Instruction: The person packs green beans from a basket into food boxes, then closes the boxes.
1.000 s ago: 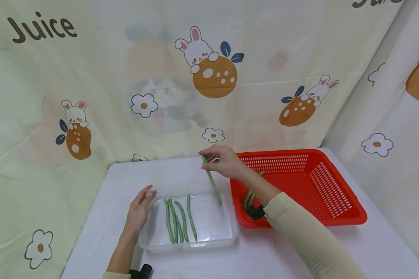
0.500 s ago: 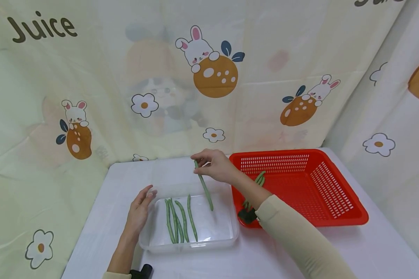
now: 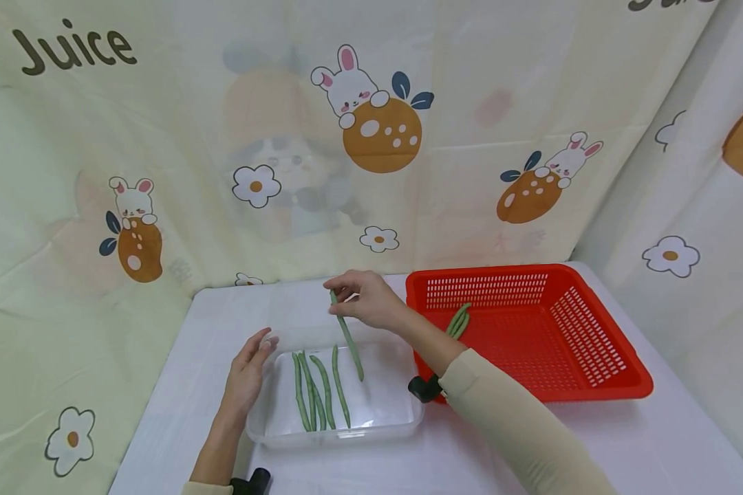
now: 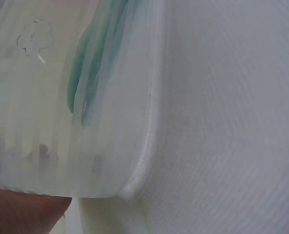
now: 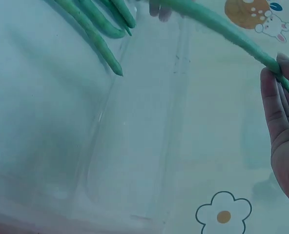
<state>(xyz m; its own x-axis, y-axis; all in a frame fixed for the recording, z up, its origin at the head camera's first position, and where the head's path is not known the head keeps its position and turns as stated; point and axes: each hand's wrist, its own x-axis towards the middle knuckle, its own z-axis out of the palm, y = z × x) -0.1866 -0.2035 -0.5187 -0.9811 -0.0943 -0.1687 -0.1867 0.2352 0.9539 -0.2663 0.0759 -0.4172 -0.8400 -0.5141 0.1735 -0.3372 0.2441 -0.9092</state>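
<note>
In the head view my right hand (image 3: 367, 300) pinches a green bean (image 3: 349, 338) near its upper end, between thumb and fingertips. The bean slants down over a clear plastic container (image 3: 389, 392). In the right wrist view the held bean (image 5: 227, 30) stretches left from the fingertips. Several green beans (image 3: 323, 388) lie lengthwise side by side in the container's left half. My left hand (image 3: 245, 371) rests along the container's left side, fingers nearly straight at the rim. The left wrist view has the container wall (image 4: 120, 151) close up, hiding most of that hand.
A red plastic basket (image 3: 532, 371) with slotted walls stands right of the container; a few green beans (image 3: 459, 320) lie at its left, partly behind my right forearm. Both sit on a white table (image 3: 217, 330). A printed curtain (image 3: 458, 199) hangs behind.
My right hand has moved left and slightly down, carrying the green bean from the container's right edge toward the beans inside. More beans in the basket show now. The left hand stays put.
</note>
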